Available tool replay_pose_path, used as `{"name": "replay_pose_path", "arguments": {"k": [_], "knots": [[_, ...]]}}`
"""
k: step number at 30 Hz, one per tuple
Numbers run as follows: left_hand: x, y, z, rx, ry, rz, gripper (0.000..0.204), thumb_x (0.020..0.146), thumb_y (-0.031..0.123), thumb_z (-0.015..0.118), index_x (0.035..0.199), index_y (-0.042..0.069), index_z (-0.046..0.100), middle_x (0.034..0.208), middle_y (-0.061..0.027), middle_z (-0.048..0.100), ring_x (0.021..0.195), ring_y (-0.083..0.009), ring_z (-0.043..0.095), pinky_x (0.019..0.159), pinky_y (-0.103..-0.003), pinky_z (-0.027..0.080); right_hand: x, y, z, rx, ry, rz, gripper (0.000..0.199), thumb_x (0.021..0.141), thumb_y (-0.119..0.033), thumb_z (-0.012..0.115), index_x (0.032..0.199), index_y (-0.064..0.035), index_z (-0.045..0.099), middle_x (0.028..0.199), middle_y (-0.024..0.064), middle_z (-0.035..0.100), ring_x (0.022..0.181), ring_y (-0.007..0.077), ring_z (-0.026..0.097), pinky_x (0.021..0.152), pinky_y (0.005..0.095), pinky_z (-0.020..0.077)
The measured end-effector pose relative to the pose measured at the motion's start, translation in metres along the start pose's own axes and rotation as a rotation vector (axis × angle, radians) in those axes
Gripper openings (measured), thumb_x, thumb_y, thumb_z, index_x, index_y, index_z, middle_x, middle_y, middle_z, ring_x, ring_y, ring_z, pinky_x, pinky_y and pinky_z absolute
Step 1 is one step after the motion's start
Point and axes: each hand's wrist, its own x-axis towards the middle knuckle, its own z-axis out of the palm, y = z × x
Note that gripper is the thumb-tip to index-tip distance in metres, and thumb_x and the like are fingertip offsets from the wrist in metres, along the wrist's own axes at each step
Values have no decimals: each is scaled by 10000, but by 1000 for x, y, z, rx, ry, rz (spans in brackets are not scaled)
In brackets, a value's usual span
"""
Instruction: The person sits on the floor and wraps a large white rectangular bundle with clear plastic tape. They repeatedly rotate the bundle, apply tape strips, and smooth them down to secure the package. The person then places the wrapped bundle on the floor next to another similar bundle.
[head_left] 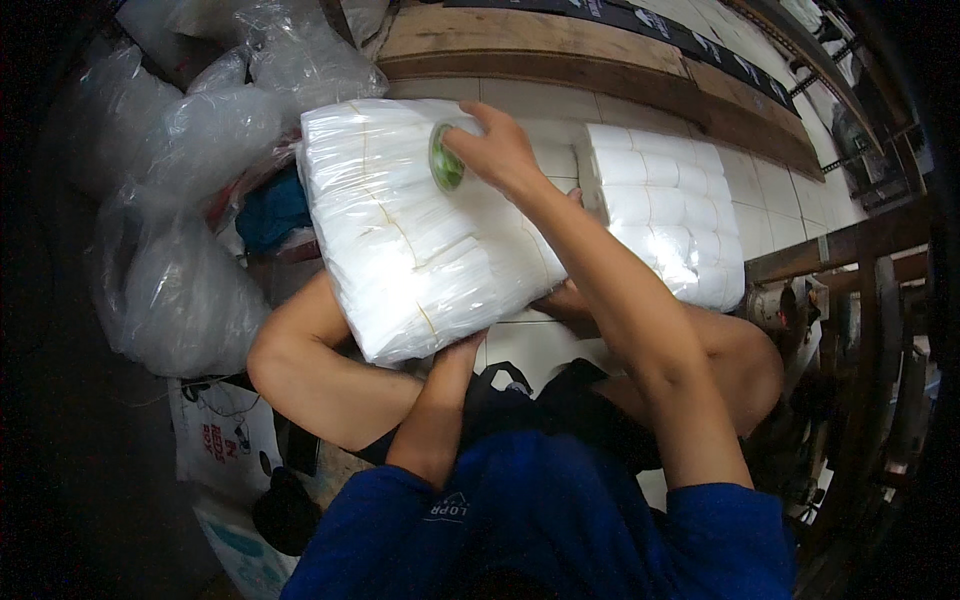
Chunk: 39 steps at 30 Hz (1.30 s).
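Observation:
A large pack of white, soft-looking bundles (400,230) in clear plastic leans tilted across my lap, with thin yellowish bands running over it. My left hand (463,345) is beneath its near edge, its fingers hidden by the pack. At the pack's upper right, my right hand (497,150) rests with the index finger stretched toward the far edge and the thumb apart from it. The thumb touches a round green patch with a pale rim (446,160); whether this is a label or a separate thing, I cannot tell. A second similar white pack (665,205) stands to the right.
Several puffy clear plastic bags (200,150) are heaped at the left, beside teal cloth (273,215). Behind the packs runs a long wooden beam (540,60) on the tiled floor (770,200). A wooden frame (850,250) stands at the right. A printed white bag (225,430) lies near left.

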Motion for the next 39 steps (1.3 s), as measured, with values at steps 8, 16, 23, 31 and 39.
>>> {"name": "replay_pose_path", "arguments": {"k": [8,16,23,31,39], "knots": [[-17,-6,3,37,-95,-43,554,970,447,364,1410,110,386,1452,-101,412,1322,-290,394,1107,-454,331,-104,-6,-27,83,57,-37,566,786,-376,640,1202,8,612,1106,273,635,1060,374,618,983,401,380],[-3,-8,-14,302,-302,-6,590,980,432,380,1462,106,281,1498,-98,334,1372,-259,315,1142,-421,262,-171,-11,-50,131,-100,62,486,836,-232,667,1225,49,588,1068,240,663,1022,220,615,921,319,448],[5,-1,-33,293,-283,-75,577,973,445,405,1434,104,338,1456,-113,387,1324,-274,375,1117,-451,303,-219,-3,-50,77,-128,20,497,837,-181,679,1269,31,557,1087,247,654,1017,237,640,897,319,473],[1,3,-34,344,-302,-94,574,969,446,417,1417,92,360,1438,-123,409,1301,-279,405,1107,-460,321,-247,8,-35,-44,-120,36,540,813,-205,711,1311,-65,558,844,200,613,736,268,615,689,354,487],[-14,8,-18,260,96,-108,566,956,432,462,1391,76,395,1357,-159,482,1236,-285,469,1083,-486,360,-251,45,-1,-130,-125,-34,652,810,-225,708,1408,-150,461,775,178,541,666,317,568,648,394,484]]}}
